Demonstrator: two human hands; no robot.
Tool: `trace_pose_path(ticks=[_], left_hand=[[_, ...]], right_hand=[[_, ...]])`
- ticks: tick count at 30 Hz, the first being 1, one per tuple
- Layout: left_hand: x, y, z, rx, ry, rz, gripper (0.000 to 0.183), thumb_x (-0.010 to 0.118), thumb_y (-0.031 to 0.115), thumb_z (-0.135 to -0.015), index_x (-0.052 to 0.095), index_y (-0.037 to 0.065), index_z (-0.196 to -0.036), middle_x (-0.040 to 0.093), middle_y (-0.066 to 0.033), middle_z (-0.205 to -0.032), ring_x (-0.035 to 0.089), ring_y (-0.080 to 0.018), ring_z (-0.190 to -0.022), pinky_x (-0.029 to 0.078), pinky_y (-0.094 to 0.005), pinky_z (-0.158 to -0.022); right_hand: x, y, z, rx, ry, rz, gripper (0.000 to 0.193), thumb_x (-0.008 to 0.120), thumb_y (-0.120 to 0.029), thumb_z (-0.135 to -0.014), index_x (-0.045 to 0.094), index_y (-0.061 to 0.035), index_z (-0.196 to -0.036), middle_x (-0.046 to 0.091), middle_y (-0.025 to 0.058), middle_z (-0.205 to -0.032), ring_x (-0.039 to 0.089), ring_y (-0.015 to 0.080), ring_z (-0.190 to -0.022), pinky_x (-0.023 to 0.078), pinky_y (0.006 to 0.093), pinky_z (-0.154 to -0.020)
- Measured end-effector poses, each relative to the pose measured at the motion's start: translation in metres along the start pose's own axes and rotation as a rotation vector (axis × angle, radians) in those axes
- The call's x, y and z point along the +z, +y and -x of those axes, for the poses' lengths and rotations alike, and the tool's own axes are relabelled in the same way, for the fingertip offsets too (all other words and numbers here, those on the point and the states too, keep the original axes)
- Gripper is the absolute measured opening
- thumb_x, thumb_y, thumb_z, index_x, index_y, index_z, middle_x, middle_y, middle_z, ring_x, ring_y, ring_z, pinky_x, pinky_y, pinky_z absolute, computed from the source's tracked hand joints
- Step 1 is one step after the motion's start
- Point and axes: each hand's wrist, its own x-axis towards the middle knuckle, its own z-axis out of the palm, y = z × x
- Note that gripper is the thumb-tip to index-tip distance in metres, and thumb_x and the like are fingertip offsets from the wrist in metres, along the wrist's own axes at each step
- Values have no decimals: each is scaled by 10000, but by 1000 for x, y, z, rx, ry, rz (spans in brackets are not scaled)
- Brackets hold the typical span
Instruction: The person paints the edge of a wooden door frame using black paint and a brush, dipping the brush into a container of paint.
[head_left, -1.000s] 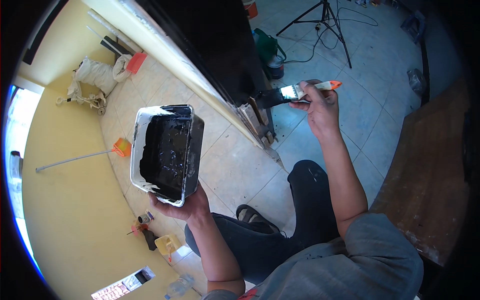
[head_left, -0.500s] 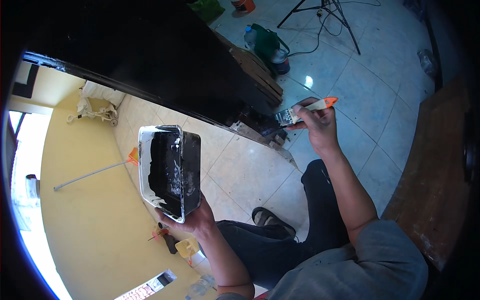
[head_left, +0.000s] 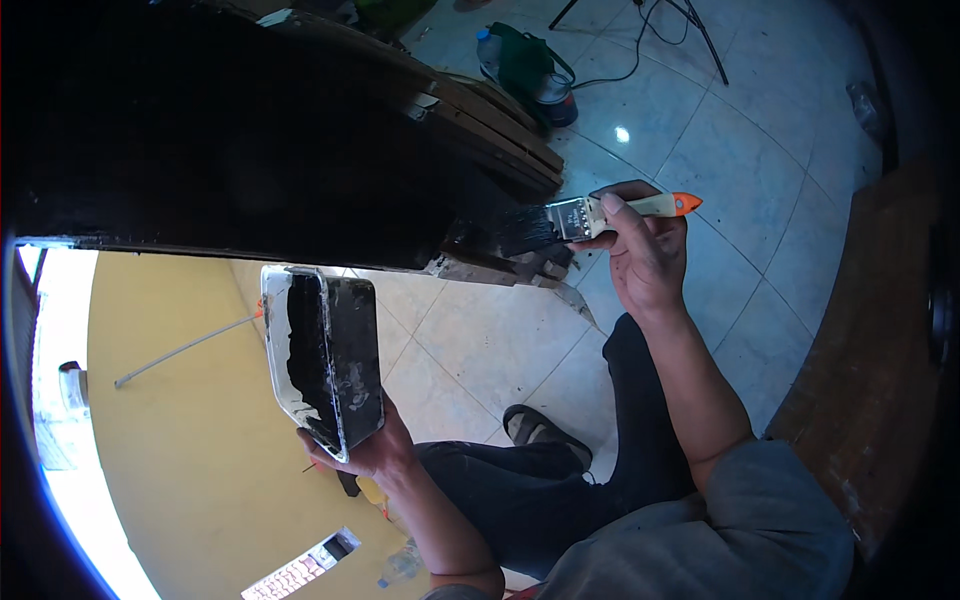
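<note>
From here I see the left hand (head_left: 385, 440) spread wide under the near end of a deep rectangular container, whitish at the rim and smeared black (head_left: 355, 340), thumb round one edge and the fingers under its base. The container tilts above those fingers, its mouth turned to the left (how much wet paint lies inside, I can't tell). The right hand (head_left: 643, 245) is pinched nearly closed, thumb against fingers, on a flat paintbrush with a cream handle, orange tip and metal ferrule (head_left: 574, 218). Its black bristles point left from the fingertips, seemingly against the end of a long, thick, glossy black panel (head_left: 250, 150).

I'd judge this the brushing-on step, at the panel's ragged end. The next move calls for a light, steady grip with the bristles laid flat along that edge, and the container held level enough not to spill.

Below the right fingers are pale floor tiles (head_left: 470, 350); farther beyond them stand a dark green bag (head_left: 525, 62) and, past that, black tripod legs (head_left: 710, 45).
</note>
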Motion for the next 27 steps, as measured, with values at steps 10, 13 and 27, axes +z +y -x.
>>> trace_pose_path(ticks=[10,13,27], left_hand=[[-4,0,-1,86,121,-172,693,693,481,-980,567,49,-1506,614,-205,-1491,599,-361,-1375,471,-516,-1175],[-6,-4,-2,78,56,-164,698,685,488,-990,559,40,-1510,602,-212,-1504,583,-357,-1395,452,-524,-1191],[-20,-5,-9,193,-17,-254,720,690,492,-988,528,61,-1542,601,-185,-1513,562,-348,-1420,443,-516,-1215]], right_hand=[[-3,0,14,-32,-28,111,122,702,-34,-987,687,62,-1060,732,134,-967,724,157,-827,633,309,-733],[8,-4,12,-268,-186,160,118,691,-25,-987,693,41,-1085,711,130,-1003,662,107,-854,555,276,-775],[-1,-47,-13,-326,-468,316,157,809,-1,-875,775,34,-1024,768,150,-978,727,236,-882,568,330,-757]])
